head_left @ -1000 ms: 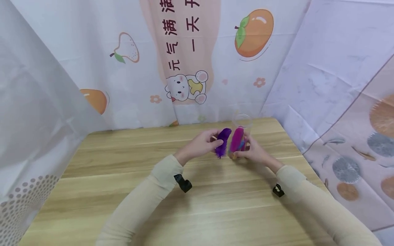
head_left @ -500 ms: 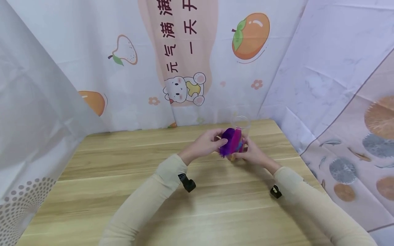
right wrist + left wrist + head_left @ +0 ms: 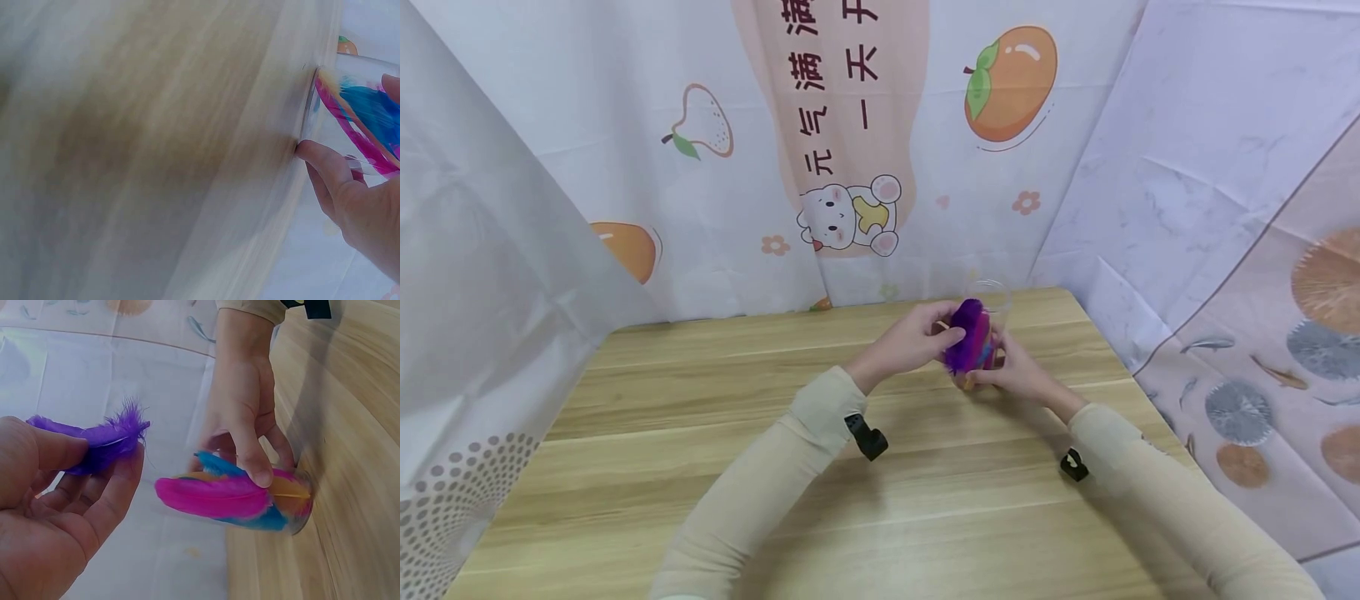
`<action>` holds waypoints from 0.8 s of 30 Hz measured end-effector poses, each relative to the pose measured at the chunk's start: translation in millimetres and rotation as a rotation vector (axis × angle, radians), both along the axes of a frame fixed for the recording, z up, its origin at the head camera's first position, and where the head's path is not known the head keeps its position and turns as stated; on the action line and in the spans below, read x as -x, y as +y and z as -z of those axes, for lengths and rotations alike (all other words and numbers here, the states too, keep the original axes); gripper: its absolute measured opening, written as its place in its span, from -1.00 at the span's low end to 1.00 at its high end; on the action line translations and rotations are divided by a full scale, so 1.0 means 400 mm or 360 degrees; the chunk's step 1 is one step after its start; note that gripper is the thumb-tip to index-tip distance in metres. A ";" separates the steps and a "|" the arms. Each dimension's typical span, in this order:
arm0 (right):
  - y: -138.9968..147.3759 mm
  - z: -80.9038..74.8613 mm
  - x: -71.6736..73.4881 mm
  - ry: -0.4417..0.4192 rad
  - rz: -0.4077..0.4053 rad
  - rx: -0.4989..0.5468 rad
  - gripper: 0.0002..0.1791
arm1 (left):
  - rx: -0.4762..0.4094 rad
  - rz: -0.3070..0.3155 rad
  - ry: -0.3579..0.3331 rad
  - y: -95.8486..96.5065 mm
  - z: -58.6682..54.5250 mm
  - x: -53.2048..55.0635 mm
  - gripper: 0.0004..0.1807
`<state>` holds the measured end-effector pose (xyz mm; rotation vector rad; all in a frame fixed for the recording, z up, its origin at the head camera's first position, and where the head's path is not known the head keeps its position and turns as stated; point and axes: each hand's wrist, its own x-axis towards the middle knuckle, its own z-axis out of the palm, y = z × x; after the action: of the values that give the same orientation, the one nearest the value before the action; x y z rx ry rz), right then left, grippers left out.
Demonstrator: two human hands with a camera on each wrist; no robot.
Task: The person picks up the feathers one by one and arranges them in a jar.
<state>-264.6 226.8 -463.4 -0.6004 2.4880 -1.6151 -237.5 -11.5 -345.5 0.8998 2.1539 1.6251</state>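
Note:
My left hand pinches a purple feather between thumb and fingers, its fluffy end towards the other hand. A clear cup stands on the table at the back right. My right hand grips it low down, thumb on the near side and fingers round the far side. Through the cup's wall show a pink feather, a blue feather and an orange feather. In the head view the purple feather overlaps the cup; the left wrist view shows them apart.
The wooden table ends at a back curtain printed with fruit and characters. Another patterned curtain runs along the right edge. A grey-white cloth hangs at the left. Each wrist carries a small black mount.
My left hand has moved right and slightly up with the purple feather, which now overlaps the pink one in the head view. The right hand stays on the cup.

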 end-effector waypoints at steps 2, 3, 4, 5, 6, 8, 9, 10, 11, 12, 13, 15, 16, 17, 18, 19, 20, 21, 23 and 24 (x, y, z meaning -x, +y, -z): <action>0.000 0.001 0.000 -0.0004 -0.0004 0.0006 0.07 | 0.0014 -0.0006 0.0036 0.002 -0.001 0.001 -0.65; -0.001 0.001 0.000 -0.0008 -0.0006 0.0013 0.07 | 0.0021 -0.0010 0.0056 0.003 -0.002 0.001 -0.66; -0.001 0.001 0.000 -0.0011 -0.0009 0.0016 0.07 | 0.0030 -0.0015 0.0079 0.003 -0.002 0.002 -0.67; -0.001 0.001 -0.001 -0.0012 -0.0009 0.0020 0.07 | 0.0035 -0.0016 0.0097 0.004 -0.003 0.002 -0.68; -0.001 0.000 -0.001 -0.0010 -0.0009 0.0021 0.06 | 0.0035 -0.0015 0.0105 0.005 -0.004 0.003 -0.69; -0.001 -0.001 -0.001 -0.0009 -0.0003 0.0020 0.06 | 0.0032 -0.0014 0.0122 0.006 -0.006 0.003 -0.71; -0.001 -0.001 -0.002 -0.0006 -0.0001 0.0017 0.05 | 0.0031 -0.0013 0.0130 0.006 -0.007 0.003 -0.72; 0.000 -0.002 -0.002 -0.0002 0.0003 0.0015 0.05 | 0.0029 -0.0009 0.0136 0.006 -0.010 0.003 -0.73; 0.000 -0.003 -0.002 0.0005 0.0003 0.0011 0.05 | 0.0026 -0.0006 0.0141 0.006 -0.012 0.003 -0.73; -0.001 -0.003 -0.003 0.0004 0.0003 0.0011 0.04 | 0.0024 -0.0007 0.0147 0.005 -0.015 0.002 -0.73; -0.001 -0.004 -0.003 0.0006 0.0001 0.0009 0.04 | 0.0021 -0.0007 0.0157 0.004 -0.018 0.001 -0.73; -0.001 -0.005 -0.004 0.0013 -0.0002 0.0004 0.04 | 0.0016 -0.0008 0.0167 0.002 -0.023 0.000 -0.72; -0.001 -0.004 -0.004 0.0017 0.0002 -0.0002 0.04 | 0.0010 -0.0008 0.0166 0.002 -0.025 0.000 -0.72; -0.001 -0.004 -0.005 0.0018 0.0002 -0.0004 0.04 | 0.0001 -0.0010 0.0162 0.002 -0.026 -0.001 -0.71; -0.001 -0.004 -0.004 0.0015 0.0004 -0.0002 0.04 | -0.0004 -0.0012 0.0158 0.001 -0.027 -0.001 -0.70; 0.000 -0.003 -0.003 0.0020 0.0004 -0.0011 0.05 | -0.0010 -0.0014 0.0151 0.001 -0.028 -0.001 -0.70; -0.001 -0.003 -0.002 0.0018 0.0004 -0.0009 0.05 | -0.0017 -0.0016 0.0142 0.001 -0.028 0.000 -0.70; -0.001 -0.003 -0.001 0.0015 0.0006 -0.0010 0.05 | -0.0024 -0.0018 0.0139 0.002 -0.028 0.001 -0.70; -0.002 -0.006 -0.003 0.0019 -0.0006 -0.0004 0.05 | -0.0030 -0.0029 0.0134 0.003 -0.029 0.003 -0.69; -0.002 -0.006 -0.002 0.0019 -0.0005 -0.0010 0.06 | -0.0031 -0.0040 0.0138 0.005 -0.029 0.005 -0.69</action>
<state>-263.7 226.0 -460.9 -0.6146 2.4982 -1.6069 -239.6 -9.6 -333.8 0.9693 2.2189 1.6509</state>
